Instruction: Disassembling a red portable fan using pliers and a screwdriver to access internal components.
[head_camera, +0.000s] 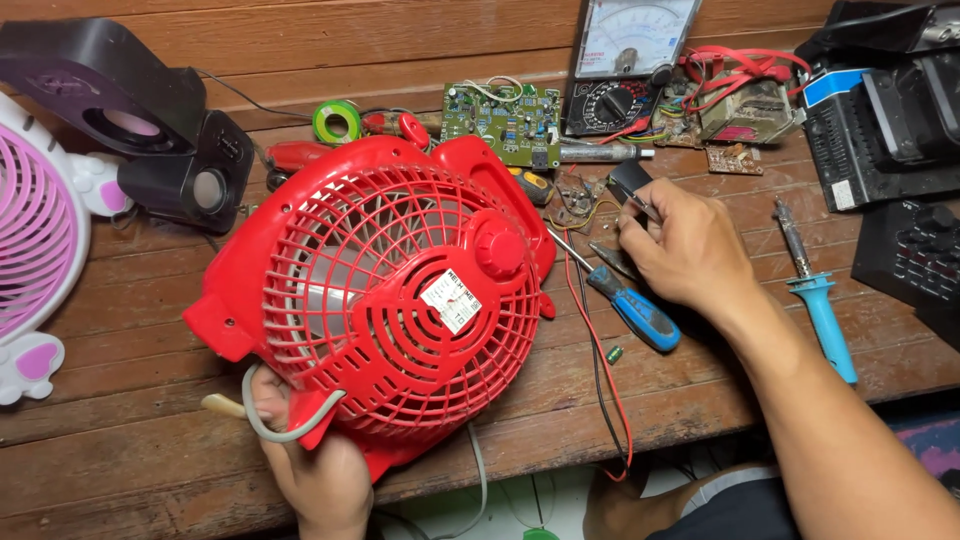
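Observation:
A red plastic fan (385, 290) with a grille, a round knob and a white sticker lies tilted on the wooden workbench (130, 440). My left hand (310, 455) grips its lower edge from below, next to a grey cord that loops out of the housing. My right hand (685, 250) is to the right of the fan, fingers pinched on a thin metal tool (640, 205) above a small part with wires. A blue-handled screwdriver (630, 305) lies just under that hand.
A pink and white fan (35, 240) sits at the left edge, black speakers (160, 140) behind it. Along the back lie green tape (337, 122), a green circuit board (503, 120), an analog meter (625, 60) and a transformer (745, 105). A blue soldering iron (820, 300) and black devices occupy the right.

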